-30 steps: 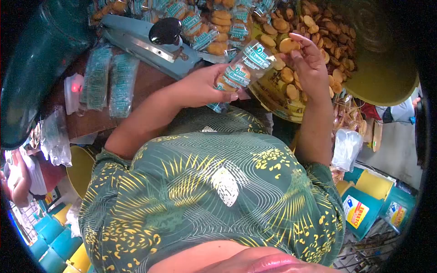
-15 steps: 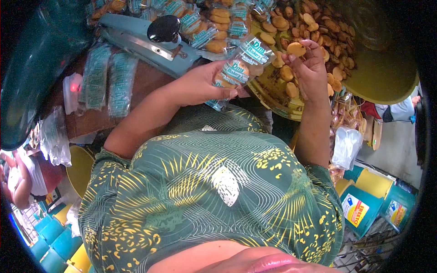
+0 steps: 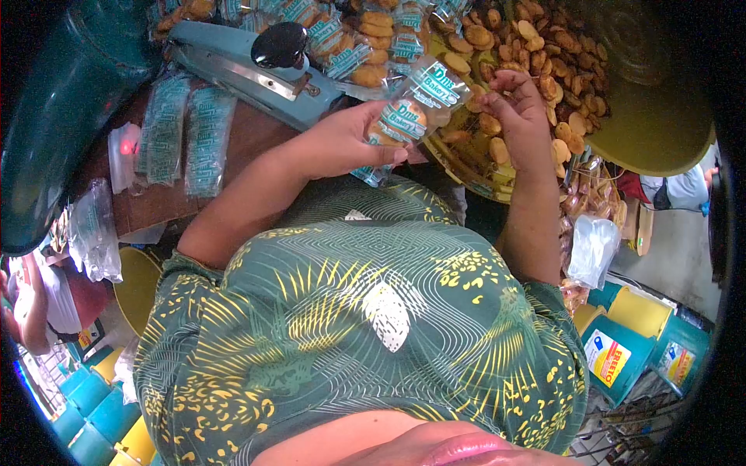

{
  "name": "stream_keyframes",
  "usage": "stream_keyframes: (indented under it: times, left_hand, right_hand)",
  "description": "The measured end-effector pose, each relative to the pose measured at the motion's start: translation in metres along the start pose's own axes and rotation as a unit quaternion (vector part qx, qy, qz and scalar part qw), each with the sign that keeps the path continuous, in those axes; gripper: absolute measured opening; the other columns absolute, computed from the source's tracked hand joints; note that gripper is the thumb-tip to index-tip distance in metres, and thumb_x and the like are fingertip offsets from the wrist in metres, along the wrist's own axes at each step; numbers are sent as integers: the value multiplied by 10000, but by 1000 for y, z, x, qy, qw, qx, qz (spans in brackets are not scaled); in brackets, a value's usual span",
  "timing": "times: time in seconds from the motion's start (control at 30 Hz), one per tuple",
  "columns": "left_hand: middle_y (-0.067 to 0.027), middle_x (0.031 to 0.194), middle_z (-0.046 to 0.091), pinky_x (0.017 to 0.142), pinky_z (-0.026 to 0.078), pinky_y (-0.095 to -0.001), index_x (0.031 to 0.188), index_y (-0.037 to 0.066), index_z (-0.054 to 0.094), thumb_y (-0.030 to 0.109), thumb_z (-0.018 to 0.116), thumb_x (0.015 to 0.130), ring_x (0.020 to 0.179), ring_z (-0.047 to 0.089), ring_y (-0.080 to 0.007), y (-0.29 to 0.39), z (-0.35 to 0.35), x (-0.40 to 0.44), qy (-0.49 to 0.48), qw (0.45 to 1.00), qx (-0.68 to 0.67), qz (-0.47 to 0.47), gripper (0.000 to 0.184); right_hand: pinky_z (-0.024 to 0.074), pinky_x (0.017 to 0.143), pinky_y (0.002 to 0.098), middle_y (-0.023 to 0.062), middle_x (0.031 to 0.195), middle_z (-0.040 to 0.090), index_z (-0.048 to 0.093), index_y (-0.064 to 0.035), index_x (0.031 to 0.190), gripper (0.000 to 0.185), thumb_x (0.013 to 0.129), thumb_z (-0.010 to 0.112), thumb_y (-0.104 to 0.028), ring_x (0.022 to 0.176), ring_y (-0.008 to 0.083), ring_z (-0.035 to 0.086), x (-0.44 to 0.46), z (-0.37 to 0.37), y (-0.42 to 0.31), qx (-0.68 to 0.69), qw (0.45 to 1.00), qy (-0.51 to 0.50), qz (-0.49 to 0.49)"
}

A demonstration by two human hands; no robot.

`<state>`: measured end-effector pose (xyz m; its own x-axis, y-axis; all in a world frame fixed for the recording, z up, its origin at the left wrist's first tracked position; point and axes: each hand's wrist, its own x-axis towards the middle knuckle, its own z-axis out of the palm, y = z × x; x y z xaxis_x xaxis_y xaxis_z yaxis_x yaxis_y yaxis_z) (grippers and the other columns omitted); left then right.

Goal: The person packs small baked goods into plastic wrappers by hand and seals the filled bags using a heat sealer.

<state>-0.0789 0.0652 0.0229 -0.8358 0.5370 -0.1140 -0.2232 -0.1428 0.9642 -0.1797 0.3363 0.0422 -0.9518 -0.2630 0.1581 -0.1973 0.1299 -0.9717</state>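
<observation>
My left hand (image 3: 346, 144) is closed around a clear plastic packet (image 3: 423, 97) with blue-green "Dms Bakery" print. Round golden biscuits (image 3: 407, 116) show through its film, and its upper end tilts to the right. My right hand (image 3: 522, 116) is just right of the packet, over the near side of a yellow tub (image 3: 474, 182). Its thumb and forefinger are apart with no biscuit visible between them. Loose brown and golden biscuits (image 3: 571, 58) lie heaped in the tub.
A blue hand sealer (image 3: 233, 70) with a black knob lies left of my hands. Filled packets (image 3: 373, 46) are piled behind it. Flat printed wrappers (image 3: 206, 140) rest on the brown table (image 3: 148, 210). Teal buckets (image 3: 622, 349) stand at right. Another person's arm (image 3: 31, 311) shows at far left.
The biscuit that was pinched in my right hand is no longer in its fingers. A biscuit shows more plainly inside the packet. My left hand still holds the packet in nearly the same place.
</observation>
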Motion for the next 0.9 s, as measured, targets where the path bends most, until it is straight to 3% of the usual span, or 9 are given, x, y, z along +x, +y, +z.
stream_keyframes:
  times: [0.07,0.13,0.23,0.33,0.53,0.63,0.73,0.8,0.9]
  left_hand:
    - [-62,1123,663,891,501,-328,1328,45,467,231,757,853,1002,633,-163,-2,0,0,-1,1000,-22,12,587]
    - [-57,1124,660,885,502,-327,1329,50,470,230,757,853,996,631,-158,-4,0,0,6,998,-51,29,584]
    - [-49,1129,650,888,499,-325,1329,57,473,225,754,857,1011,624,-156,-9,-4,0,15,999,-51,1,574]
    - [-39,1140,638,899,496,-320,1335,63,473,228,755,856,1029,613,-150,-10,-4,-1,19,999,-39,19,580]
    - [-39,1161,628,927,492,-319,1348,62,464,238,764,848,1048,602,-146,-4,-2,-2,30,998,-47,-2,609]
    - [-44,1165,626,929,495,-325,1352,58,459,246,766,847,1056,603,-151,-7,-3,-1,33,999,-25,4,620]
    - [-43,1165,627,927,494,-321,1353,52,455,259,769,844,1060,603,-151,-8,-3,-2,32,999,-35,1,633]
    - [-45,1175,626,932,488,-322,1358,47,449,265,768,845,1059,603,-151,-3,-1,-3,15,998,-53,7,643]
    - [-49,1193,624,941,479,-326,1368,45,440,274,768,845,1059,603,-154,-1,-1,-4,14,999,-37,7,658]
  right_hand:
    - [532,846,378,90,1060,615,597,-70,1056,222,846,670,-63,926,264,626,-2,0,-1,-215,976,14,25]
    - [518,844,409,132,1086,625,628,-66,1073,270,828,703,-151,901,336,628,-3,-9,-1,-442,894,-3,74]
    - [491,782,359,137,1000,629,674,-38,960,177,837,718,-157,869,289,604,-8,-12,-2,-571,820,-36,-21]
    - [473,855,413,137,1028,645,680,-55,996,230,794,731,-155,935,351,586,-18,-11,1,-562,815,21,-138]
    - [450,900,446,138,1057,641,660,-62,1051,306,774,738,-165,990,356,581,-27,1,7,-582,799,-71,-134]
    - [471,880,404,132,1067,624,630,-43,1087,319,804,726,-153,938,316,600,-25,-3,6,-546,821,-114,-120]
    - [488,794,315,80,1034,613,590,-41,1141,313,853,694,-104,864,207,607,-28,7,-15,-384,917,-76,83]
    - [471,733,260,32,1007,599,568,-49,1170,313,876,671,-76,824,141,584,-24,4,-1,-296,953,-68,26]
    - [473,834,292,61,1088,635,577,-79,1157,316,853,657,-50,954,180,606,-24,4,0,-196,979,-63,-1]
